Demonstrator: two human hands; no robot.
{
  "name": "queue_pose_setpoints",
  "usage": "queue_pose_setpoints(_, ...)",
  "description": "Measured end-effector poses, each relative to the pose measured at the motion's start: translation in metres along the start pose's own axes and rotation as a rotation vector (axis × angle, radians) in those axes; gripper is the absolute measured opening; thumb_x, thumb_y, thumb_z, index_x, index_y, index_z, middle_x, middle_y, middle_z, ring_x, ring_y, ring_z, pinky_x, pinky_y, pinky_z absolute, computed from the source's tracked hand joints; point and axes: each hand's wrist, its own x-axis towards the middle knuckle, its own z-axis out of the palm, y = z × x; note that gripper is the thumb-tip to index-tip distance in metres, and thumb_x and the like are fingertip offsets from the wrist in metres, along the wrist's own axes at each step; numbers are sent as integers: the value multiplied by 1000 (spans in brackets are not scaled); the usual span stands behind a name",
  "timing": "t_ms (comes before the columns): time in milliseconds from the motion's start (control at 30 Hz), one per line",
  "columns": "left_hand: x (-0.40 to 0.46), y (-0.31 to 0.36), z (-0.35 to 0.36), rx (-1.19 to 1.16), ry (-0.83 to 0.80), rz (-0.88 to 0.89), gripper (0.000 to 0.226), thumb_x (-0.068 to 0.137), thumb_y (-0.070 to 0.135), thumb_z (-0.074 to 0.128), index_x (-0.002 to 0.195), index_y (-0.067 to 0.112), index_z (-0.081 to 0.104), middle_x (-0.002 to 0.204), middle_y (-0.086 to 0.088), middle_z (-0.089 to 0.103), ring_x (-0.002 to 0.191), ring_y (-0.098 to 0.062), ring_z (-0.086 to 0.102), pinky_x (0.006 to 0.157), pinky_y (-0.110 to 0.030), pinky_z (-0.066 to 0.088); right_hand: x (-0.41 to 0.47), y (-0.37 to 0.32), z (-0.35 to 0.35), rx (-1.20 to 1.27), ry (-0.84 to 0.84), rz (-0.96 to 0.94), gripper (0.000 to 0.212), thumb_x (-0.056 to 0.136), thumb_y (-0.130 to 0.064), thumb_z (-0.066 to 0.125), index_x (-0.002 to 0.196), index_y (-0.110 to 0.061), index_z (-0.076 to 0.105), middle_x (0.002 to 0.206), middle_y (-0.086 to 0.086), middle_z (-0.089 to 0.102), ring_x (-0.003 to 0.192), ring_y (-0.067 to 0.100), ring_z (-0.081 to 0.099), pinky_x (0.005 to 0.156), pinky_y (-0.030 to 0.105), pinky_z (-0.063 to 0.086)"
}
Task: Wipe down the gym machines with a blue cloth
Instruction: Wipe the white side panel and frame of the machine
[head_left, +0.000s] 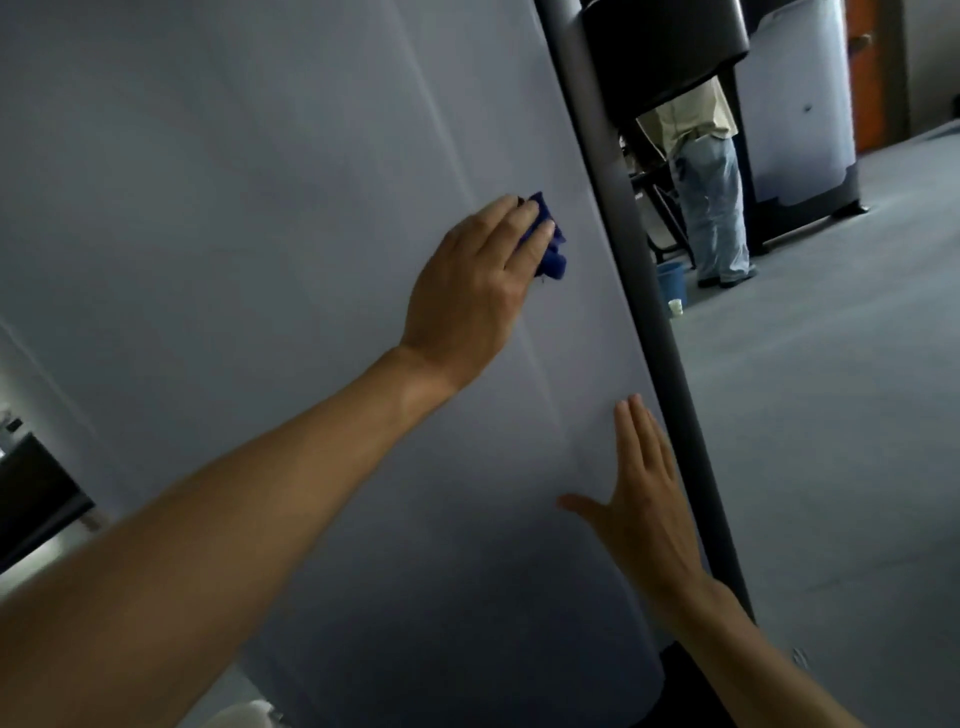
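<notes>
Gym floor, by look of it: tall pale machine shroud (311, 260) edged by dark upright post (613, 156), second shrouded machine (800, 114) beyond, grey carpet (831, 415), blue bucket (671, 280) near standing person (711, 197).

standing person (709, 171), blue bucket (672, 283), grey floor (831, 415)
</notes>
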Motion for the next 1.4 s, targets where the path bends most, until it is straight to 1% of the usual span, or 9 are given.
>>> queue_pose_setpoints(200, -119, 84, 8, -115, -261, 410, 42, 105, 8, 41, 142, 7, 63, 151, -15, 56, 142, -32, 52, 119, -43, 37, 0, 0, 1, 24, 23, 42, 127, 67, -49, 90, 160, 1, 20, 168, 18, 17, 156, 29, 14, 123, 38, 16)
queue_pose_setpoints(333, -115, 73, 0, -99, -298, 550, 43, 104, 8, 41, 142, 6, 62, 151, -15, 56, 142, -32, 51, 123, -43, 33, 2, 2, -3, 35, -16, 45, 131, 64, -44, 94, 160, 0, 17, 169, 15, 13, 156, 27, 11, 123, 36, 12)
queue_pose_setpoints(600, 31, 13, 5, 71, -7, -88, 41, 107, 16, 52, 143, -2, 58, 150, -19, 56, 142, -36, 50, 118, -45, 40, 1, 6, -8, 71, -88, 68, 128, 72, -43, 90, 164, -15, 5, 171, -3, -5, 158, 16, -5, 123, 26, 5)
queue_pose_setpoints(667, 19, 34, 20, 62, -23, -18, 41, 105, 12, 56, 142, -4, 58, 149, -22, 56, 142, -37, 50, 118, -45, 41, 1, 5, -8, 75, -68, 94, 128, 71, -42, 91, 165, -15, 8, 172, -3, 0, 158, 18, 0, 124, 29, 11)
queue_pose_setpoints(767, -49, 79, 33, -24, -190, 392, 42, 100, 7, 55, 141, -4, 59, 149, -24, 55, 140, -38, 52, 117, -48, 43, 3, 5, -6, 90, -31, 102, 131, 65, -42, 94, 164, -11, 13, 172, 4, 10, 158, 24, 10, 126, 37, 19)
queue_pose_setpoints(900, -71, 83, 25, -56, -312, 631, 42, 104, 12, 46, 141, 0, 61, 150, -21, 55, 142, -35, 51, 121, -44, 39, 3, 8, -8, 81, -61, 109, 134, 67, -49, 91, 164, -11, 7, 172, 4, 3, 158, 21, 3, 125, 30, 9)
queue_pose_setpoints(1067, 23, 35, 34, 194, -74, 328, 36, 100, 12, 54, 131, -2, 68, 137, -22, 65, 126, -37, 65, 113, -43, 44, 6, 9, -14, 112, -105, 138, 125, 76, -41, 88, 164, -11, 3, 172, 1, -6, 158, 20, -3, 120, 22, 3)
queue_pose_setpoints(1200, 63, 27, 31, 149, -101, -1, 46, 103, 19, 54, 141, -6, 56, 147, -26, 56, 140, -40, 52, 120, -46, 39, 6, 9, -16, 137, -112, 163, 125, 75, -39, 89, 164, -13, 4, 172, -3, -4, 156, 17, -2, 119, 23, 10)
queue_pose_setpoints(1400, -38, 118, 57, -34, -278, 327, 49, 102, 10, 38, 147, -6, 50, 153, -27, 49, 145, -39, 46, 122, -47, 36, 11, 28, -22, 77, 12, 262, 110, 81, -10, 86, 164, -11, 13, 171, 5, 11, 155, 26, 16, 122, 33, 20)
